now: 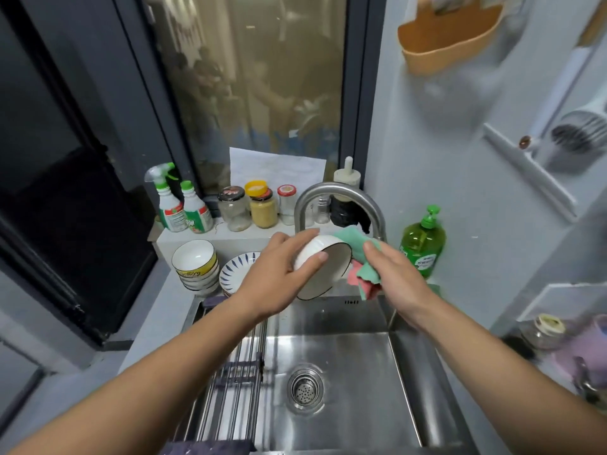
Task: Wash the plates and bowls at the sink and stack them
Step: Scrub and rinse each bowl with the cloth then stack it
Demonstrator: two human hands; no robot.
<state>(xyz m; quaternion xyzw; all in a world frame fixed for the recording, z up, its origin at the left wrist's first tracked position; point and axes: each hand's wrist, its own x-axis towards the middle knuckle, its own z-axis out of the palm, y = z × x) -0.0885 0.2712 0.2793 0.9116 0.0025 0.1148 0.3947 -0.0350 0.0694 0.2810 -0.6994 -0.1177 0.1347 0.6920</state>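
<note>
Over the sink (410,372), the left hand (279,267) grips one white bowl (312,252), tilted on edge beside the tap. Held one-handed, it could slip and chip on the steel as the right hand (394,274), closed around one cloth (364,284), presses its rim. On the worktop (157,323) there is one bowl stack (197,267), its layers uncountable, and one patterned plate (236,274); on the ledge behind, two cleaner bottles (170,208) and three lidded jars (262,205) left of the tap

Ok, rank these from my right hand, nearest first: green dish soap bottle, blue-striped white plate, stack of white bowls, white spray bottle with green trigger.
1. Green dish soap bottle, just right of the right hand.
2. Blue-striped white plate, left, beyond the held white bowl.
3. Stack of white bowls, left of that plate.
4. White spray bottle with green trigger, farthest left and back.
</note>
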